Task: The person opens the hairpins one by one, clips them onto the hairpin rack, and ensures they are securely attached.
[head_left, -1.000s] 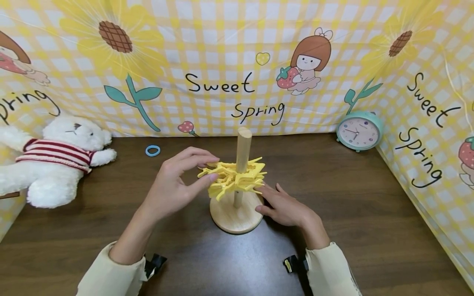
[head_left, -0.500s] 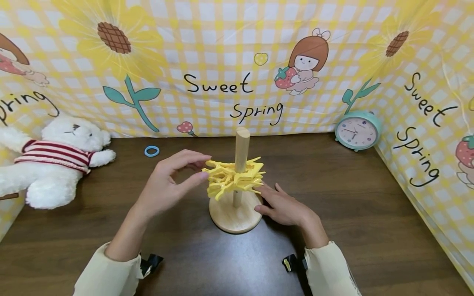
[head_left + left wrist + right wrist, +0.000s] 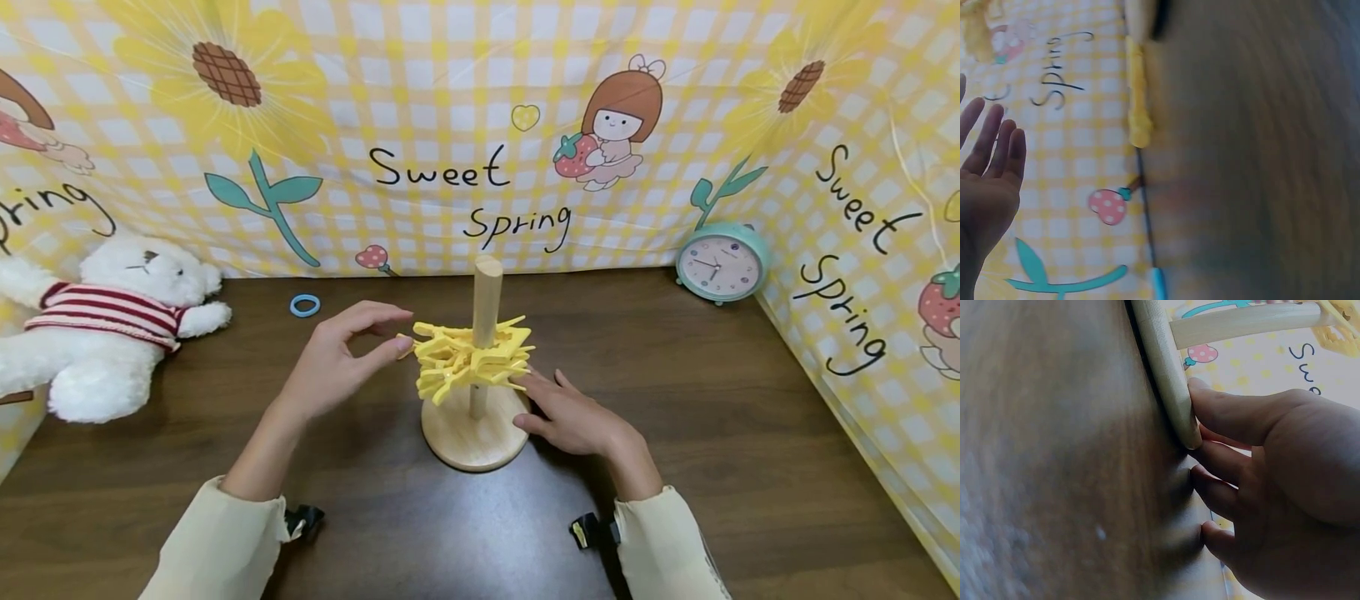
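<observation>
A wooden stand (image 3: 487, 304) with a round base stands upright on the table. Branched yellow plastic pieces (image 3: 474, 360) are heaped around its pole, well above the base. My left hand (image 3: 330, 358) is just left of the heap, thumb and fingers apart; the left wrist view shows its spread fingers (image 3: 996, 134) holding nothing. Beside the thumb shows the tip of a yellow piece; low in the left wrist view is a slim yellow piece (image 3: 1138, 94). My right hand (image 3: 573, 412) grips the base's right edge. In the right wrist view its thumb lies on the base (image 3: 1166, 375), fingertips at the rim.
A white teddy bear (image 3: 105, 325) in a striped shirt lies at the left. A blue ring (image 3: 304, 306) lies at the back of the table, and a mint alarm clock (image 3: 722, 263) stands at the back right. Printed yellow cloth (image 3: 435, 100) encloses the back and sides.
My left hand has drawn back leftward, away from the yellow heap, which stays around the pole. My right hand keeps its place at the base.
</observation>
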Motion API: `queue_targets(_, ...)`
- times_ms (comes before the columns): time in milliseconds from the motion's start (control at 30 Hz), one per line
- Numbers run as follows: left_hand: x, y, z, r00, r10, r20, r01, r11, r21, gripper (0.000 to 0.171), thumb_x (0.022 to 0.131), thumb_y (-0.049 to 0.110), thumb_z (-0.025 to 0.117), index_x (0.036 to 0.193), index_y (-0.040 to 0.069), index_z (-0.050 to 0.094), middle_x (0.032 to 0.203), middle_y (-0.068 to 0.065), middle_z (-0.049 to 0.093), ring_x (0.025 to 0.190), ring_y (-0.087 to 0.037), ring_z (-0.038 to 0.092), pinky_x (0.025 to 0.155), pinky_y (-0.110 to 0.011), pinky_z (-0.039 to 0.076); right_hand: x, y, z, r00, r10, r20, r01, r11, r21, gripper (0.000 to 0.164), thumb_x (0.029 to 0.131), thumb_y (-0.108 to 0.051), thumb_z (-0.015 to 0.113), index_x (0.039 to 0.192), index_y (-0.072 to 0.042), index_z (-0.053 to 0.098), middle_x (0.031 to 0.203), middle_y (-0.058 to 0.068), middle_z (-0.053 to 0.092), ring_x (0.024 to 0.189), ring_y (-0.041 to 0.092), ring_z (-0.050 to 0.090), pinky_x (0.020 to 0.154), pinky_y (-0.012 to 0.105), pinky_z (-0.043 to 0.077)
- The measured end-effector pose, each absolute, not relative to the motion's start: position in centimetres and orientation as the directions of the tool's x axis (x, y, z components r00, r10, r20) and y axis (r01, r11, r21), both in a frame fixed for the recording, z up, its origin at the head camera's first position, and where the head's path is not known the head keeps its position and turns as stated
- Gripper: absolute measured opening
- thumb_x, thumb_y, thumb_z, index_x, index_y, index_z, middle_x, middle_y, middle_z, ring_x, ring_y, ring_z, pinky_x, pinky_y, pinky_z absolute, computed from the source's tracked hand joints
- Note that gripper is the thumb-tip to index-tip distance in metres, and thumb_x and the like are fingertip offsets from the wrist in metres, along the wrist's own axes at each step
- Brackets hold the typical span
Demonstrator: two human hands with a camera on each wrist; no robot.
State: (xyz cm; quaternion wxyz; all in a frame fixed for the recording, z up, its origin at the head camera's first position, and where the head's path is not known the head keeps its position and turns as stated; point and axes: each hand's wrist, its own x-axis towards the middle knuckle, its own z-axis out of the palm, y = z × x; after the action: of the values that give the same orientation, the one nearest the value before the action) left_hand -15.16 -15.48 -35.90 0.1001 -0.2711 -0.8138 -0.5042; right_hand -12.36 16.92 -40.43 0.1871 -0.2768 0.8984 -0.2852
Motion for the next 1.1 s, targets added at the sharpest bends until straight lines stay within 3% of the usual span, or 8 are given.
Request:
queue_targets(133, -16.1, -16.2, -36.9, -0.858, 0.351, 0.376, 0.502, 0.414, 0.759, 0.031, 0.091, 0.01, 0.078, 0.121, 0.01, 0.072, 0.121, -0.003, 0.068, 0.104, -0.021, 0.065, 0.091, -0.028, 0.052, -12.4, 16.8, -40.4, -0.776, -0.604, -0.18, -0.389, 0.684, -0.617, 0.061, 0.105, -0.022, 0.058, 0.159, -0.009, 0.032, 0.164, 0.013, 0.027, 0.153, 0.029, 0.016, 0.122, 0.055, 0.0)
queue_targets(367, -17.4, -17.1, -38.0, -0.911, 0.348, 0.221, 0.378, 0.492, 0.784, 0.04, 0.092, 0.026, 0.078, 0.127, 0.008, 0.068, 0.13, -0.007, 0.064, 0.117, -0.033, 0.06, 0.1, -0.046, 0.047, -12.3, 16.9, -40.4, -0.775, -0.607, -0.173, -0.394, 0.679, -0.619, 0.058, 0.105, -0.021, 0.058, 0.157, -0.005, 0.036, 0.162, 0.017, 0.029, 0.152, 0.032, 0.018, 0.122, 0.057, 0.002)
queue_targets(667, -18.9, -17.9, -39.2, -0.918, 0.395, 0.033, 0.282, 0.592, 0.755, 0.058, 0.092, 0.044, 0.075, 0.137, 0.009, 0.062, 0.14, -0.009, 0.059, 0.131, -0.032, 0.051, 0.109, -0.054, 0.04, -12.3, 16.8, -40.4, -0.777, -0.604, -0.179, -0.391, 0.684, -0.616, 0.057, 0.105, -0.021, 0.058, 0.155, -0.002, 0.037, 0.161, 0.019, 0.032, 0.152, 0.033, 0.02, 0.122, 0.056, 0.002)
queue_targets(1100, -20.5, -18.7, -40.7, -0.898, 0.429, -0.096, 0.209, 0.608, 0.766, 0.062, 0.093, 0.036, 0.075, 0.142, 0.001, 0.056, 0.14, -0.02, 0.057, 0.129, -0.035, 0.051, 0.108, -0.053, 0.041, -12.3, 16.8, -40.3, -0.776, -0.605, -0.178, -0.39, 0.682, -0.619, 0.057, 0.105, -0.021, 0.058, 0.155, -0.003, 0.037, 0.161, 0.019, 0.031, 0.152, 0.033, 0.019, 0.122, 0.056, 0.001)
